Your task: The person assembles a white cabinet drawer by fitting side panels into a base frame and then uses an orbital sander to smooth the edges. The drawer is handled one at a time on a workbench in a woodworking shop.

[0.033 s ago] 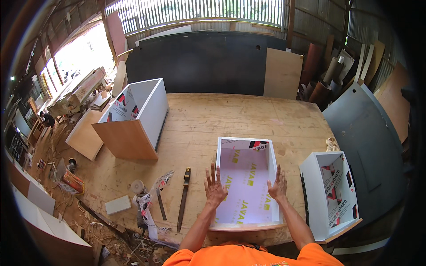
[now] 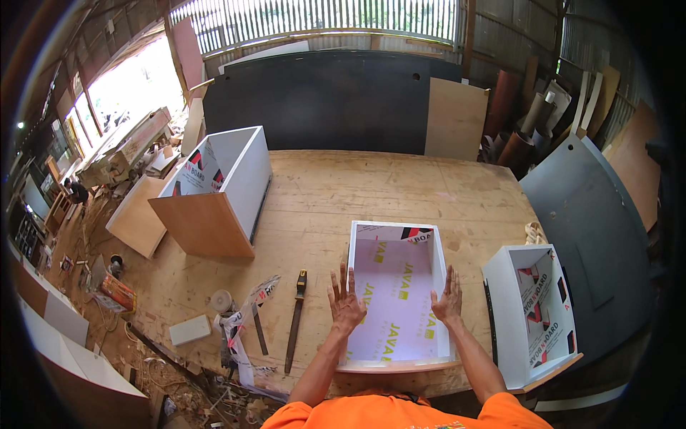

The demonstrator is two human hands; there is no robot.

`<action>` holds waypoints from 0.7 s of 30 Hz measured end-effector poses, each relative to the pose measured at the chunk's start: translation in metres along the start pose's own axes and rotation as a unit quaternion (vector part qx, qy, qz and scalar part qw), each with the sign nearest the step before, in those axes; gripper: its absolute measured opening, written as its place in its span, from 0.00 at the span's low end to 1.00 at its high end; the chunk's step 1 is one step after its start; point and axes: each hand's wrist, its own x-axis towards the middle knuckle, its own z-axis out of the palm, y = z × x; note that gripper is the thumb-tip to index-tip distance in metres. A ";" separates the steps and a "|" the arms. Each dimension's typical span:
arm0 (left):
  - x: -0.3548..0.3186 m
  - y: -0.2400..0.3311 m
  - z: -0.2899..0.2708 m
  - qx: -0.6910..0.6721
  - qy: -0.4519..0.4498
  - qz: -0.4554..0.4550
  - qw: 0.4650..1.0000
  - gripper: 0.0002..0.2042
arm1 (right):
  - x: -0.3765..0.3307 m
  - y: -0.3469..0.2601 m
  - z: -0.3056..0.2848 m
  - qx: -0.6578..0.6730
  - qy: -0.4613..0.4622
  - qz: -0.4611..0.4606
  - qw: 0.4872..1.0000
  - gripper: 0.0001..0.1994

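A white drawer box (image 2: 393, 304) lies in front of me on the workbench, its open top facing up and its inner base covered in printed film. My left hand (image 2: 347, 304) rests on its left wall with the fingers stretched forward. On the right wall lies my right hand (image 2: 447, 299), fingers extended and thumb turned inward. Neither hand is wrapped around anything. Left of the box is a file (image 2: 294, 322) with a dark and yellow handle. A thin dark metal strip (image 2: 259, 330) lies further left, by a torn piece of printed film (image 2: 239, 350).
The wooden workbench (image 2: 343, 189) spreads beyond the box. A drawer with a wood-coloured front (image 2: 204, 225) stands far left, and another white drawer (image 2: 507, 307) stands close on the right. A white block (image 2: 190, 330) and a tape roll (image 2: 222, 300) lie left. Dark panels (image 2: 321, 100) lean behind.
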 end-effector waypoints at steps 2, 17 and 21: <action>0.008 0.001 -0.001 -0.038 -0.026 -0.018 0.999 0.54 | 0.006 -0.003 0.000 -0.010 0.044 -0.010 0.999 0.56; 0.009 -0.016 0.028 -0.107 -0.069 -0.034 0.991 0.48 | 0.007 -0.002 0.001 -0.048 0.056 -0.034 0.997 0.52; 0.010 -0.017 0.031 -0.105 -0.082 -0.037 0.990 0.47 | 0.005 -0.006 -0.003 -0.044 0.105 -0.046 0.992 0.55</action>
